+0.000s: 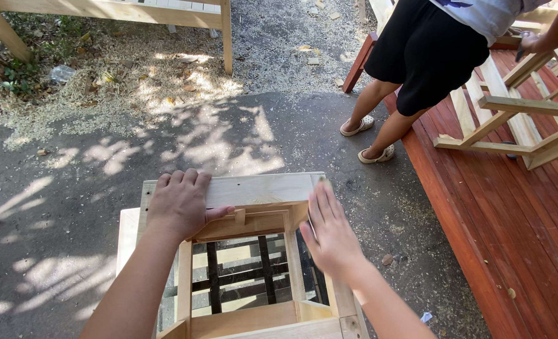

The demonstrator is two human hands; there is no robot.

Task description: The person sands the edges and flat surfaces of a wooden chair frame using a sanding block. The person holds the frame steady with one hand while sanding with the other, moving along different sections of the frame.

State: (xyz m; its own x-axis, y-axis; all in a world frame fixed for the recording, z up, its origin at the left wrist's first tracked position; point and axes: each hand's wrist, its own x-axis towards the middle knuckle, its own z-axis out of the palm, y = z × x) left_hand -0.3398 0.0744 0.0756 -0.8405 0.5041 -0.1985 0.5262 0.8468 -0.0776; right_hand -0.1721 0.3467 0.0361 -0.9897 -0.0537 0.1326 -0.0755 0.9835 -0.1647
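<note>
Your left hand (179,204) lies flat on the far rail of the pale wooden frame (260,189), fingers spread and released over its top face, thumb hooked under the near edge. Your right hand (330,232) rests edge-on against the frame's right side, fingers straight and together, grasping nothing. The frame stands right in front of you on the grey pavement (71,188), its open middle showing crossed slats and dark gaps below. Sawdust (103,94) is strewn across the far ground. At far right another person (417,56) in dark shorts and sandals stands beside a red-brown wooden deck (511,220), a hand on a bare timber frame (517,125).
</note>
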